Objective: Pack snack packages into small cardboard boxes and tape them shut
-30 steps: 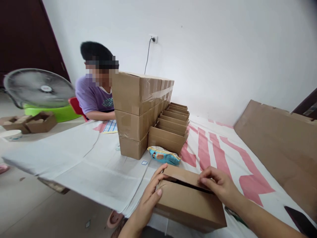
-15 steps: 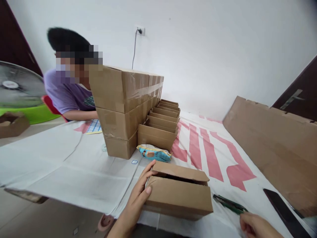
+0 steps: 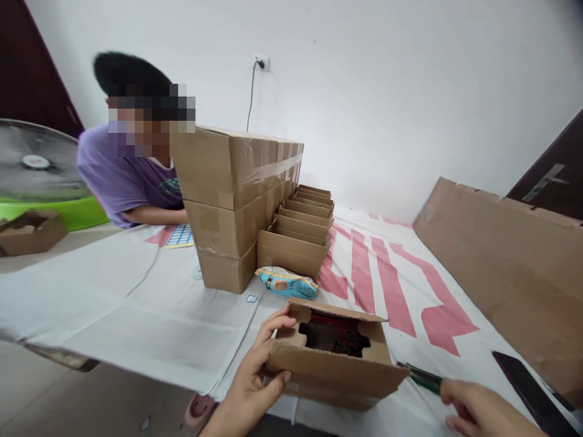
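Note:
An opened cardboard box [image 3: 337,373] lies close in front of me, its long flaps standing apart. Inside it, a dark red packet [image 3: 334,334] with dark lettering shows between the notched end flaps. My left hand [image 3: 255,376] grips the box's left end, thumb on the near flap and fingers over the far side. At the lower right, my right hand [image 3: 478,403] is closed round the near end of a dark green box cutter [image 3: 423,377]. The cutter's far tip appears beside the box's right corner; whether they touch, I cannot tell.
Sealed cartons [image 3: 218,227] are stacked at the left centre, with a row of open boxes [image 3: 291,252] alongside. A blue snack packet [image 3: 286,283] lies before them. A phone [image 3: 531,391] rests right. A cardboard sheet [image 3: 501,267] stands behind it. Another person [image 3: 132,164] leans at the table's left.
The box's top flaps have spread apart, exposing the packet inside. My right hand has come up to the box cutter and closed on its end. My left hand remains on the box.

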`<state>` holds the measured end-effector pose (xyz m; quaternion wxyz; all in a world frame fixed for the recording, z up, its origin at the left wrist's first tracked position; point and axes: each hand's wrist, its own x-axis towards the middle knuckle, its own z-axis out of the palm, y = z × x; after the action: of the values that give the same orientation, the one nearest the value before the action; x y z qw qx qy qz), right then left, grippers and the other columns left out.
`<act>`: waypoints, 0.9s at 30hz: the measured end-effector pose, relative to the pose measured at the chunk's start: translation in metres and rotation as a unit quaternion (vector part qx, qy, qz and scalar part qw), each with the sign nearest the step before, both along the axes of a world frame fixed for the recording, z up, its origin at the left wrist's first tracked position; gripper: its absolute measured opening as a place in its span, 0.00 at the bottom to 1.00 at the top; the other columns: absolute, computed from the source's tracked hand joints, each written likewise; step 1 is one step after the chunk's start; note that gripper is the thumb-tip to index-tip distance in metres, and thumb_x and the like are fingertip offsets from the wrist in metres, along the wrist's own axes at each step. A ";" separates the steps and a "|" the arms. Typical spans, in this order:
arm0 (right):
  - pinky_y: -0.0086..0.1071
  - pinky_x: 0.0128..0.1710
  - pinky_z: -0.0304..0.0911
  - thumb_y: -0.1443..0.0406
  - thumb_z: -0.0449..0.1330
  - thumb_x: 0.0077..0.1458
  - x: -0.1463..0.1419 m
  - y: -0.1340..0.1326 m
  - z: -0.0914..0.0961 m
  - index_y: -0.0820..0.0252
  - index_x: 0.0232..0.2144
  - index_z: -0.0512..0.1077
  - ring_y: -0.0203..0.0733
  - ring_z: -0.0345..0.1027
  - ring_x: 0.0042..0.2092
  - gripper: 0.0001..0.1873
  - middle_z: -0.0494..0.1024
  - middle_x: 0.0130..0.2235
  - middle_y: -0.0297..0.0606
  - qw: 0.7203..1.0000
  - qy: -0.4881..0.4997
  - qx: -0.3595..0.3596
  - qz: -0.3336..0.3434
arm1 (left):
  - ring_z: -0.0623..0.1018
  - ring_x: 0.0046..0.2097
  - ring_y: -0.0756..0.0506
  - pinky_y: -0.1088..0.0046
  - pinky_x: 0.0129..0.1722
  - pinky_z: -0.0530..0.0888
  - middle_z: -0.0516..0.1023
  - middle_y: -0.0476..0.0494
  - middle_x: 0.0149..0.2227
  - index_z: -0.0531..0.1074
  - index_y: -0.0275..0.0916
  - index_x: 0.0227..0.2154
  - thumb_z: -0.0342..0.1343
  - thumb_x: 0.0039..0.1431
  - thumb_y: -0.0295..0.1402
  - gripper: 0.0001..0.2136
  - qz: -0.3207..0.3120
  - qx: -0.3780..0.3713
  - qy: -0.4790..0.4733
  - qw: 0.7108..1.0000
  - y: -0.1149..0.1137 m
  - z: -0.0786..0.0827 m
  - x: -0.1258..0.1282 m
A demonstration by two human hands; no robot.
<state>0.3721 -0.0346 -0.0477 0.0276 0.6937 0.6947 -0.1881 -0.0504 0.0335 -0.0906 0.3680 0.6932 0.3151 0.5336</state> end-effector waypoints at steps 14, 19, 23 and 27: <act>0.47 0.63 0.53 0.62 0.50 0.64 -0.140 0.067 0.115 0.54 0.54 0.69 0.48 0.57 0.63 0.18 0.74 0.55 0.43 0.913 0.116 -0.009 0.391 | 0.48 0.68 0.32 0.47 0.65 0.52 0.61 0.43 0.61 0.75 0.44 0.34 0.59 0.57 0.38 0.06 -0.067 -0.026 -0.070 0.995 0.006 -0.007 -0.002; 0.42 0.52 0.62 0.60 0.54 0.62 -0.138 0.065 0.116 0.56 0.39 0.75 0.50 0.63 0.55 0.11 0.78 0.42 0.41 0.935 0.042 0.028 0.351 | 0.50 0.68 0.32 0.47 0.65 0.51 0.59 0.44 0.63 0.74 0.43 0.31 0.60 0.56 0.37 0.04 -0.064 -0.035 -0.085 0.994 0.007 -0.010 0.000; 0.40 0.42 0.63 0.59 0.54 0.61 -0.131 0.066 0.111 0.57 0.29 0.73 0.47 0.69 0.40 0.12 0.77 0.33 0.40 0.946 -0.051 0.055 0.317 | 0.51 0.68 0.32 0.46 0.65 0.51 0.56 0.44 0.65 0.75 0.43 0.32 0.60 0.56 0.37 0.04 -0.056 -0.032 -0.081 0.995 0.008 -0.010 0.002; 0.37 0.37 0.63 0.63 0.59 0.54 -0.134 0.070 0.108 0.56 0.35 0.75 0.50 0.72 0.40 0.07 0.79 0.35 0.42 0.946 -0.098 0.035 0.307 | 0.52 0.68 0.31 0.46 0.65 0.51 0.55 0.43 0.65 0.76 0.44 0.35 0.59 0.57 0.38 0.06 -0.049 -0.024 -0.077 0.996 0.008 -0.013 0.004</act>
<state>0.2376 0.0357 0.0602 0.1277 0.4621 0.8742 -0.0765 -0.0462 0.0419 -0.1032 0.4335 0.6553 0.2647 0.5591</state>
